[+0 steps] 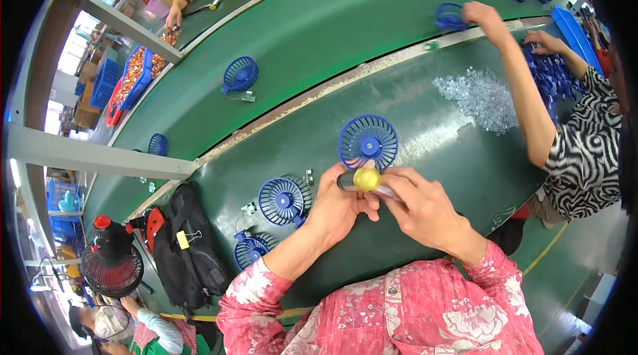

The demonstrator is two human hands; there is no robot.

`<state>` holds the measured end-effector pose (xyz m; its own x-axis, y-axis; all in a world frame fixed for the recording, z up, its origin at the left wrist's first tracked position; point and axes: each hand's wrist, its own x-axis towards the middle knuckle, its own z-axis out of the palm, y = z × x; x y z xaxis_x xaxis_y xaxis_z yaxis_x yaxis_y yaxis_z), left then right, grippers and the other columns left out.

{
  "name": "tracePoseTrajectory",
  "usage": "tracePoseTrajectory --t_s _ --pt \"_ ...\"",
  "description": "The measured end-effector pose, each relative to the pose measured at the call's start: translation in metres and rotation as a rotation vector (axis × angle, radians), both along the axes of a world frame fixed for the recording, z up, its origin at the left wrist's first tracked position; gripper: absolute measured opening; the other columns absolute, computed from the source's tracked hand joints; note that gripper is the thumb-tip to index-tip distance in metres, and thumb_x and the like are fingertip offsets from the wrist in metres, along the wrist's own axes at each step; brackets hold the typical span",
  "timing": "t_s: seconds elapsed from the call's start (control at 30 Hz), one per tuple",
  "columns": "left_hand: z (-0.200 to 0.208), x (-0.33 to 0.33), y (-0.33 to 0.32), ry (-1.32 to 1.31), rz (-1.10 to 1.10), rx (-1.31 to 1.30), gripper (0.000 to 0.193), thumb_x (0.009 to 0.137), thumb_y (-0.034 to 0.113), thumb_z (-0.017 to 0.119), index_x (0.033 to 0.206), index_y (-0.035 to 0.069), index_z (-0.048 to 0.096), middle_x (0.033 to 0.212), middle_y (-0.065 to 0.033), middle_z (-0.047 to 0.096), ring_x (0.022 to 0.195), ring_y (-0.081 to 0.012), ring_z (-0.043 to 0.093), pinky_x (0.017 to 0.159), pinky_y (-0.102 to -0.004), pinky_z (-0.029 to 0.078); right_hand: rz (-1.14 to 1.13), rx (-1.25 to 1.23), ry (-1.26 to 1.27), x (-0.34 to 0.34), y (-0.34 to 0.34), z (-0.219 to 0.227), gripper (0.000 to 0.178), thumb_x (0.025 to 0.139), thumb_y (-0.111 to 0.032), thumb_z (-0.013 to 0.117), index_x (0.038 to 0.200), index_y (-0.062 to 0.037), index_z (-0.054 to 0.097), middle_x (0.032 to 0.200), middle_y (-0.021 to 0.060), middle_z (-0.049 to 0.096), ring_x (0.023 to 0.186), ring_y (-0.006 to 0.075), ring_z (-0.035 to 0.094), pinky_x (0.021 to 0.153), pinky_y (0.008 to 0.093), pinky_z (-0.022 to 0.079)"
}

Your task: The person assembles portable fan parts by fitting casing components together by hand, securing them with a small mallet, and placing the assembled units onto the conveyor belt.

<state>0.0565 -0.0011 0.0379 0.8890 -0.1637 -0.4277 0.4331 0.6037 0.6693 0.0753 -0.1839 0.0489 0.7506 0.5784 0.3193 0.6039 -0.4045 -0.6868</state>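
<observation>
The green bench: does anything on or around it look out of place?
Possibly the black bag at the left: it looks like a personal item beside blue fan parts. The clear pieces at the right lie loose, uncontained, though perhaps deliberately. Nothing looks plainly damaged.

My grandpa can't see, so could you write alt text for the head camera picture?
A person's right hand grips a yellow and black tool near a round blue plastic fan cage on a green worktable, the left hand alongside. Two more blue cages lie to the left; small clear pieces are heaped to the right.
</observation>
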Motion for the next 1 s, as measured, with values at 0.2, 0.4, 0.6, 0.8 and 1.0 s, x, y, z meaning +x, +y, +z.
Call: tracePoseTrajectory --t_s 0.2,0.4,0.6,0.8,1.0 --pt "0.009 0.008 0.006 0.164 -0.14 0.013 0.035 0.095 0.037 0.063 0.092 0.002 0.06 0.077 -0.0078 0.065 0.06 -0.0182 0.066 0.049 -0.0309 0.056 0.002 -0.079 -0.146 0.007 0.007 -0.009 0.035 0.078 0.0 0.066 0.113 -0.0021 0.059 0.103 0.0129 0.061 0.068 0.0312 0.065 0.051 0.0392 0.053" --pt "0.025 0.006 0.009 0.243 -0.219 0.034 0.046 0.095 0.042 0.061 0.102 -0.003 0.058 0.086 -0.0123 0.065 0.062 -0.0221 0.067 0.052 -0.0333 0.058 -0.039 0.067 -0.178 0.016 0.009 -0.007 0.024 0.077 0.0 0.067 0.101 -0.0002 0.063 0.093 0.0125 0.062 0.065 0.0295 0.064 0.053 0.0384 0.052" --pt "0.068 -0.071 0.023 -0.525 -0.451 1.032 0.052 0.089 0.016 0.07 0.132 -0.001 0.046 0.126 -0.0187 0.059 0.103 -0.0284 0.063 0.087 -0.0376 0.053 -0.284 0.611 0.996 0.029 -0.01 0.015 0.011 0.089 -0.006 0.07 0.085 0.0032 0.066 0.072 0.0078 0.066 0.041 0.0056 0.045 0.038 0.0218 0.033" --pt "-0.001 -0.118 0.058 -0.693 -0.409 2.075 0.062 0.08 0.03 0.075 0.133 0.005 0.054 0.147 -0.0148 0.045 0.135 -0.0337 0.041 0.11 -0.0545 0.028 -0.265 0.65 1.319 0.037 -0.013 -0.018 0.013 0.09 -0.007 0.068 0.086 0.0042 0.062 0.068 0.0078 0.063 0.034 0.0033 0.036 0.031 0.0228 0.025" --pt "-0.025 -0.099 0.108 -0.586 -0.259 2.261 0.056 0.082 0.015 0.071 0.133 0.004 0.049 0.145 -0.0153 0.045 0.134 -0.0353 0.041 0.111 -0.0532 0.026 -0.258 0.515 1.281 0.049 0.003 -0.04 0.018 0.09 -0.01 0.068 0.08 0.0027 0.062 0.053 0.0 0.05 0.033 0.0049 0.035 0.031 0.0254 0.022"
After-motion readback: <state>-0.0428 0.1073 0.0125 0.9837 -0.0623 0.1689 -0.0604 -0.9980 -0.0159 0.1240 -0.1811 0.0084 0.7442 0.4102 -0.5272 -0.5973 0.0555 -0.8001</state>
